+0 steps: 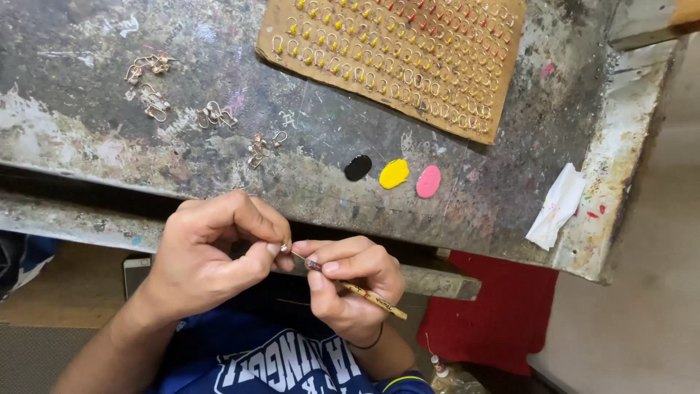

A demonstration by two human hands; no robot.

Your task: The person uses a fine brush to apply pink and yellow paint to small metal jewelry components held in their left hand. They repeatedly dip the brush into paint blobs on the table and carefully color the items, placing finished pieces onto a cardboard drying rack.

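Note:
My left hand (211,252) pinches a tiny metal hook piece (285,248) between thumb and fingertips, just below the table's front edge. My right hand (350,281) grips a thin wooden stick (368,295) like a pen, its fine tip touching the piece. On the stained work table (109,153) sit three paint blobs: black (357,167), yellow (394,174) and pink (428,181). A brown cardboard sheet (503,87) at the top holds several rows of small metal hooks with yellow and red dabs.
Loose unpainted metal hooks (211,115) lie scattered at the table's upper left. A crumpled white tissue (558,204) rests near the right edge. A red cloth (503,314) hangs below the table on the right. My blue shirt (284,365) fills the bottom.

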